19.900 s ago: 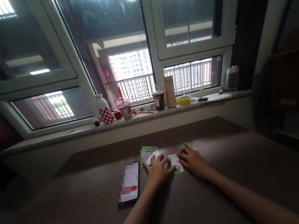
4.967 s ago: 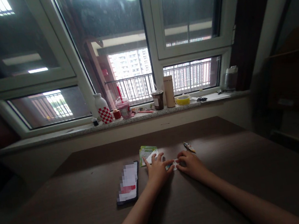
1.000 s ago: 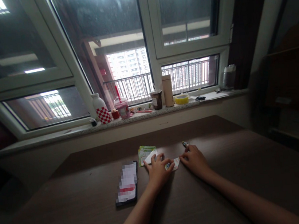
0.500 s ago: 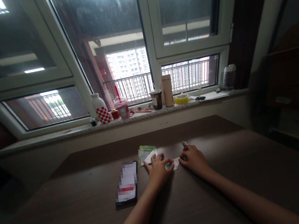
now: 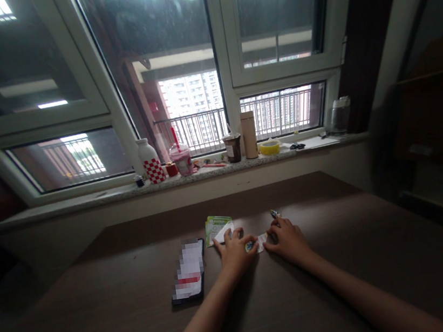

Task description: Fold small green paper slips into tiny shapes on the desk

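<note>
On the brown table (image 5: 139, 285), a small whitish paper piece (image 5: 261, 242) with a coloured print lies between my two hands. My left hand (image 5: 236, 250) has its thumb and a finger on the paper's left part, the other fingers bent over the table. At the paper's right edge, my right hand (image 5: 287, 238) touches it with its fingertips. A small dark-and-light object (image 5: 274, 214) lies just beyond my right fingers, partly hidden. Green-and-white cards (image 5: 216, 229) lie stacked beyond my left hand.
A phone (image 5: 188, 272) lies left of my left forearm. On the windowsill (image 5: 206, 174) stand a checkered bottle (image 5: 151, 163), a pink drink cup (image 5: 181, 160), a dark drink cup (image 5: 233, 148), a beige flask (image 5: 249, 136) and yellow tape (image 5: 270, 148).
The fingers of my right hand have shifted slightly at the paper's right edge. My left hand stays in about the same place.
</note>
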Demonstrator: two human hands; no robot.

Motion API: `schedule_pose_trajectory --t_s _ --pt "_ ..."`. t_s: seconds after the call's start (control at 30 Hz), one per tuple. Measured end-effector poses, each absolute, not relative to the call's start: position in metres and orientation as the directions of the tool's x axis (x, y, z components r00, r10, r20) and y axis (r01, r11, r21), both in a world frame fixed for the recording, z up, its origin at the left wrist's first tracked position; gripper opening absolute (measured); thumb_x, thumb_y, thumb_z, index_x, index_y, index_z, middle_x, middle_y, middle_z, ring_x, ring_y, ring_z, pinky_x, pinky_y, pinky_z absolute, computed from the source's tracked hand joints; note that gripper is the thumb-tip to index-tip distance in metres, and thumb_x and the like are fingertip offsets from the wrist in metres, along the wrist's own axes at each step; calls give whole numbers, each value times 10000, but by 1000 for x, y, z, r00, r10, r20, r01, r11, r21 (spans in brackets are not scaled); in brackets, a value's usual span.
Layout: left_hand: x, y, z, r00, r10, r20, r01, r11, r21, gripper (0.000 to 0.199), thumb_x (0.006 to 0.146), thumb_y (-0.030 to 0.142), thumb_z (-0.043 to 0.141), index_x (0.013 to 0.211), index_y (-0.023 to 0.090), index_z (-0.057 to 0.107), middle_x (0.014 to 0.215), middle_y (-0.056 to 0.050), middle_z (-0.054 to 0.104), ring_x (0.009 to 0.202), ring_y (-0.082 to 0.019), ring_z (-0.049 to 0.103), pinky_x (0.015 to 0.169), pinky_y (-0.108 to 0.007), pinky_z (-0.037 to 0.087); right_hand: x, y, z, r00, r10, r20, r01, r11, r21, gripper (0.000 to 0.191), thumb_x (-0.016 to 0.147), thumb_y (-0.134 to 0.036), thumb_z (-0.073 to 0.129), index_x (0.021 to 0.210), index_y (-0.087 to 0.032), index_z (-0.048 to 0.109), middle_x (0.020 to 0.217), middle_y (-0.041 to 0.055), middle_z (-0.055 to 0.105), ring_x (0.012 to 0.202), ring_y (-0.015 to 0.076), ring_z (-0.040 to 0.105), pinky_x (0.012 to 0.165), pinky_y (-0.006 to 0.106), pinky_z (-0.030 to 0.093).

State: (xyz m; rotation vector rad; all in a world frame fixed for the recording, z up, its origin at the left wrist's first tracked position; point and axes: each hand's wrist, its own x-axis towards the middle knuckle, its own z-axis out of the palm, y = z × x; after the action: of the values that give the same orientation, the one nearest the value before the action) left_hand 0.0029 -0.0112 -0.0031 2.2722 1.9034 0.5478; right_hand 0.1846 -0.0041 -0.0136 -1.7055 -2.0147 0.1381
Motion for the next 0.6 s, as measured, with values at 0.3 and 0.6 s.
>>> schedule_pose_trajectory --t_s 0.3,0.6 --pt "0 -9 -10 155 961 230 919 -225 324 212 846 516 578 987 437 715 1374 19 537 1372 -370 298 1034 -782 -50 183 -9 -13 -102 948 303 888 224 -402 462 702 -505 703 1035 -186 671 1224 133 578 1212 288 478 989 386 360" --pt "0 -10 -8 146 957 252 927 -221 301 201 864 480 572 989 416 715 1389 12 533 1383 -335 293 1056 -753 -56 189 -4 -23 -85 938 336 846 246 -472 423 758 -499 681 1057 -199 692 1225 121 586 1222 289 475 1016 411 360"
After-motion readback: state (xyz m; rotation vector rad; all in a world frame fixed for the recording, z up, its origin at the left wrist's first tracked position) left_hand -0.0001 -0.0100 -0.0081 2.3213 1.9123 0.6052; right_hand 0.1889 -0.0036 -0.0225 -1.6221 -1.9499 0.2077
